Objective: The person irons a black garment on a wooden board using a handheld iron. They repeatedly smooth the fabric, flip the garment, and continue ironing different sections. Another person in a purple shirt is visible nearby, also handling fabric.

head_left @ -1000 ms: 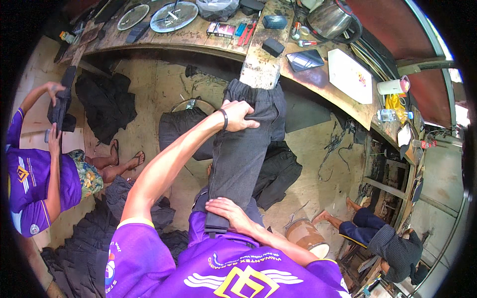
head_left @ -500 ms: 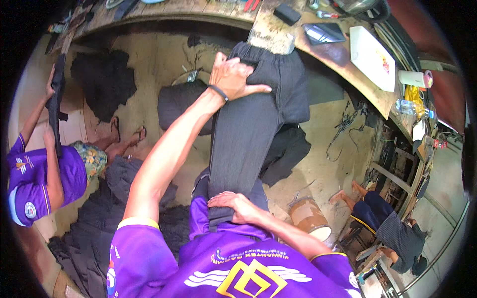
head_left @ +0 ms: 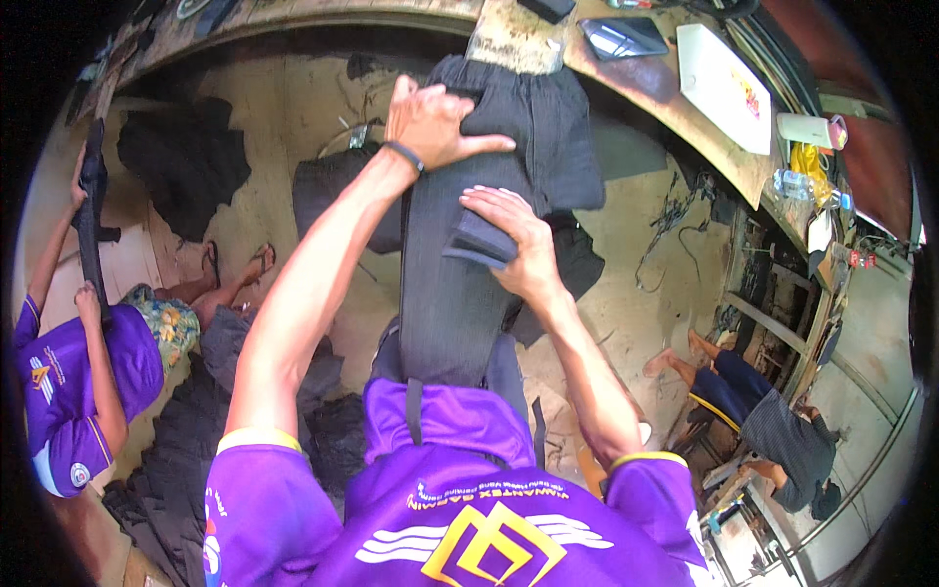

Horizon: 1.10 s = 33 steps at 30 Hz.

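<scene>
Head view shows a dark grey garment (head_left: pixel 460 293), apparently trousers, stretched lengthwise from the person's lap to the edge of the curved wooden workbench (head_left: pixel 675 117). Its long axis runs away from the person: the wider end points at the bench and drapes down from its edge, while the narrower end lies against the purple shirt (head_left: pixel 450 489). The left hand (head_left: pixel 430 122) lies flat with fingers spread near the far end, pressing the fabric down and not gripping it. The right hand (head_left: pixel 518 240) sits lower, at the right edge, its fingers curled over a folded flap of cloth; the thumb is hidden, so whether this is a true pinch cannot be confirmed. Risks noted: the far end is secured by palm pressure only, so lifting that hand would likely let the cloth slide off the bench towards the concrete floor (head_left: pixel 646 245). A pull by the right hand against the pinned end could skew the fold or crease the leg. Loose dark cloth (head_left: pixel 181 161) lies on the floor below and could be confused with the piece being handled. A second person in a purple shirt (head_left: pixel 73 382) works well apart at the left.
</scene>
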Motion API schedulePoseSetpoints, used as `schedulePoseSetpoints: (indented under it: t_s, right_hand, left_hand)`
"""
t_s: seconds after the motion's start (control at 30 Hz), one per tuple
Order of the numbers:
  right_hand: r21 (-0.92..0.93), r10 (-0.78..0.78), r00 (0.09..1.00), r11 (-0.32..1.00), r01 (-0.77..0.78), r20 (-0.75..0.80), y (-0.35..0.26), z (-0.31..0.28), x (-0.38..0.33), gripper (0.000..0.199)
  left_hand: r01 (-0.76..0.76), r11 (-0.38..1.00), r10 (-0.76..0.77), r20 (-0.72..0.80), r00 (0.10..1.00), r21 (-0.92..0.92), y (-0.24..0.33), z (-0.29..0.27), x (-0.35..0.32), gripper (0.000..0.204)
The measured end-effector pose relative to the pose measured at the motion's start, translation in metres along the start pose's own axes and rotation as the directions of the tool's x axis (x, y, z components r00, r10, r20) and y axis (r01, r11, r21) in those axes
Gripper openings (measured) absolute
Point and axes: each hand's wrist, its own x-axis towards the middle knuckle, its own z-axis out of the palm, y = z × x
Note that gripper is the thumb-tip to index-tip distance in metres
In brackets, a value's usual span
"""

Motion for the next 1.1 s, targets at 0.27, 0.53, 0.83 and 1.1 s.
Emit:
schedulePoseSetpoints:
  t_s: [0.27, 0.53, 0.83, 1.1]
  right_hand:
    - [-0.13, -0.145, 0.956, 0.985, 0.115, -0.255, -0.117, -0.023, 0.008, 0.056]
    - [0.175, 0.124, 0.441, 0.982, 0.076, -0.889, 0.094, -0.039, 0.089, 0.071]
    - [0.602, 0.707, 0.312, 0.706, -0.373, -0.635, -0.081, 0.191, -0.268, 0.053]
    - [0.461, 0.376, -0.273, 0.788, -0.409, -0.886, 0.036, 0.116, -0.285, 0.064]
  left_hand:
    - [0.017, 1.0, -0.026, -0.456, 0.889, -0.024, -0.002, 0.017, -0.003, 0.083]
    - [0.416, 0.386, -0.554, 0.154, 0.818, -0.823, 0.036, 0.026, -0.12, 0.063]
    - [0.764, -0.553, -0.108, 0.938, 0.331, -0.333, 0.208, -0.092, -0.453, 0.046]
    - [0.601, -0.043, 0.048, 0.599, 0.799, -0.798, 0.249, 0.039, -0.36, 0.074]
